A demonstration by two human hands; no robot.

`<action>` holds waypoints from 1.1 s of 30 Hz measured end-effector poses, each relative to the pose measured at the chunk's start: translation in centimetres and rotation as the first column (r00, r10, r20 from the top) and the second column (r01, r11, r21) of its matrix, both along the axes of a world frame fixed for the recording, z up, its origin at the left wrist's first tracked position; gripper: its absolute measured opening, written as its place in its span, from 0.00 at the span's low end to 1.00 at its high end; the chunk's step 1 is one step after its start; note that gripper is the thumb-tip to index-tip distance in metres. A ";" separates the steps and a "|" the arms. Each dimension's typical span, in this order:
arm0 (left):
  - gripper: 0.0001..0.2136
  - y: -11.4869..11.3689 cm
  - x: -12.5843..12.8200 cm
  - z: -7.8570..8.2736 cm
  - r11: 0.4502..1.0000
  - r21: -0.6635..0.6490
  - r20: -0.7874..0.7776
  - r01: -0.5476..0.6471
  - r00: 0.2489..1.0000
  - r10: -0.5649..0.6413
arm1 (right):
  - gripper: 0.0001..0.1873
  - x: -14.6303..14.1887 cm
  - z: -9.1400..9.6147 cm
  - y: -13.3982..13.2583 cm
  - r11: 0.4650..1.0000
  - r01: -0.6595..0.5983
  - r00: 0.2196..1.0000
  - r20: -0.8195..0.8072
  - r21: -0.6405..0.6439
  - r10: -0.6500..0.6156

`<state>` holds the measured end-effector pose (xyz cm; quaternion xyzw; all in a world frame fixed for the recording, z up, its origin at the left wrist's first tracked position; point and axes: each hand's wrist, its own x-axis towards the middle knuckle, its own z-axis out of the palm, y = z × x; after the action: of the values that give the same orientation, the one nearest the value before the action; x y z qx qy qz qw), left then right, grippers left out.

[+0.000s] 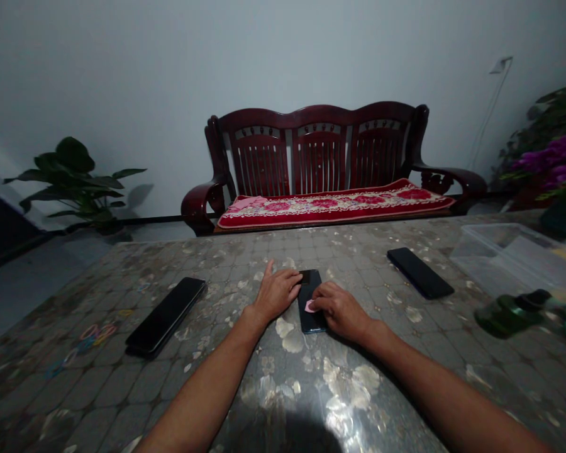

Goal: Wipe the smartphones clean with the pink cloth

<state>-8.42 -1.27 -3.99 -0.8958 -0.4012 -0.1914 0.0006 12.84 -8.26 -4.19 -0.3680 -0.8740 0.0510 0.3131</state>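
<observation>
A dark phone (312,322) lies flat on the patterned table (283,390), straight ahead of me. My left hand (277,294) rests on the table at the phone's left edge, fingers laid against it, thumb stretched out. My right hand (340,308) lies over the phone's right side with curled fingers pinching a small pink piece (310,306) against the screen. What the pink piece is I cannot make out.
Another black phone (166,316) lies at the left, a third phone (419,272) at the back right. A clear plastic box (514,255) and a green bottle (512,313) on its side are at the right. Coloured rings (97,332) lie far left. A wooden bench (325,170) stands behind.
</observation>
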 end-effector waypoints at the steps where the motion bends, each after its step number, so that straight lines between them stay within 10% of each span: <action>1: 0.13 0.0 0.0 -0.1 1.000 0.002 0.000 0.003 1.000 -0.003 | 0.14 0.0 -0.1 0.0 1.000 0.012 1.000 -0.007 0.003 -0.012; 33: 0.14 -0.7 0.1 -0.2 1.000 0.008 0.030 -0.024 0.999 0.024 | 0.15 0.7 -0.1 0.3 1.000 -0.022 0.997 -0.069 0.023 0.023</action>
<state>-8.34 -1.97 -4.17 -0.8879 -0.4111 -0.2064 0.0009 13.51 -7.92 -4.31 -0.3527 -0.8673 0.0577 0.3465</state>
